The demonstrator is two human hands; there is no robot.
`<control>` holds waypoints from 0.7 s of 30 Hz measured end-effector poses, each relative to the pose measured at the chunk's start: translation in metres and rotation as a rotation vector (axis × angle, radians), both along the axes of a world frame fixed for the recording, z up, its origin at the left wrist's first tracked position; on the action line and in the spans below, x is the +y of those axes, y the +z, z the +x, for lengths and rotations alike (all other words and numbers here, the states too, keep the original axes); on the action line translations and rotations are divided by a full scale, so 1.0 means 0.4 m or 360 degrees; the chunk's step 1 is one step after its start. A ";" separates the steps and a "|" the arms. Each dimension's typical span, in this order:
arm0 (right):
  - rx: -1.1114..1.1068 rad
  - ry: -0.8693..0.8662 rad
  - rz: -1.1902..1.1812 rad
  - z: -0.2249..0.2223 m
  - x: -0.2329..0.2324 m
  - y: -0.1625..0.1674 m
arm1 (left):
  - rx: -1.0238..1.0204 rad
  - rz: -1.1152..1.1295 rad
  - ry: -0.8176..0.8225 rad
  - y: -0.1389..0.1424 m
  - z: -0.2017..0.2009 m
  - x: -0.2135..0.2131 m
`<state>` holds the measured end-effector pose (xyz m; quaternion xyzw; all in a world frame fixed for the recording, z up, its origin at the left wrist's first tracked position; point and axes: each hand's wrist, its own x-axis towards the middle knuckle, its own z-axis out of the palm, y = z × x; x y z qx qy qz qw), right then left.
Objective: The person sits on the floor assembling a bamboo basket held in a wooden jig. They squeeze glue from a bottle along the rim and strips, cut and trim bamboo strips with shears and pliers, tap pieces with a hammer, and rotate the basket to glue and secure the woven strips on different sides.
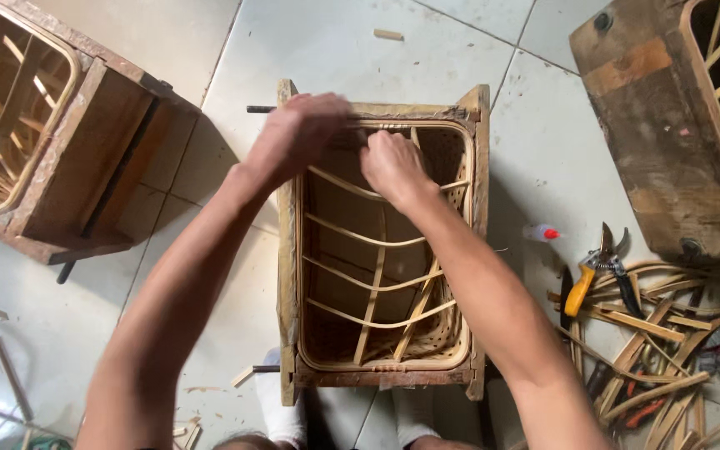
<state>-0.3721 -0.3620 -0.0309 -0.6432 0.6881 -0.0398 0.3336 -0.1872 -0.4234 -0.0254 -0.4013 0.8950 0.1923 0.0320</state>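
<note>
My left hand (297,133) presses the far rim of the woven basket (381,333), steadying it | right hand (392,167) pinches a bamboo strip (360,189) there | basket sits inside wooden mould (287,275) on floor (543,158), between my feet | pruning shears (597,271) lie right

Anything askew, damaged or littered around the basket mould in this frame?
Nothing looks broken. Loose offcuts lie scattered on the floor tiles, and pruning shears rest on a heap of cane strips beside the wooden mould.
</note>
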 end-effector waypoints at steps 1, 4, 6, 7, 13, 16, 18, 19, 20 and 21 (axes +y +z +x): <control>0.0015 -0.0020 0.0022 -0.008 0.010 0.032 | 0.0482 0.0196 0.0344 0.008 0.020 0.006; -0.0673 -0.0036 -0.0788 -0.080 0.133 0.116 | 0.1442 0.0489 0.1125 0.015 0.124 0.052; -0.0387 -0.0375 -0.0842 -0.175 0.298 0.151 | 0.1486 0.0558 0.1256 0.000 0.195 0.108; -0.0443 -0.0397 -0.1084 -0.243 0.372 0.157 | 0.1497 0.0824 0.1301 -0.018 0.216 0.155; -0.0002 -0.0866 -0.0319 -0.451 0.815 -0.047 | 0.1588 0.1318 0.1294 -0.104 0.178 0.335; 0.0292 -0.0422 -0.0219 -0.428 0.939 -0.135 | 0.1613 0.1397 0.1330 -0.081 0.166 0.339; 0.0161 -0.0406 -0.0251 -0.411 0.947 -0.178 | 0.1560 0.1314 0.1273 -0.066 0.166 0.335; 0.0160 -0.0395 -0.0213 -0.411 0.929 -0.198 | 0.1471 0.1272 0.1314 -0.064 0.166 0.334; 0.0155 -0.0376 -0.0173 -0.416 0.909 -0.216 | 0.1382 0.1228 0.1367 -0.065 0.167 0.336; 0.0153 -0.0351 -0.0128 -0.425 0.892 -0.232 | 0.1495 0.1314 0.1403 -0.068 0.172 0.335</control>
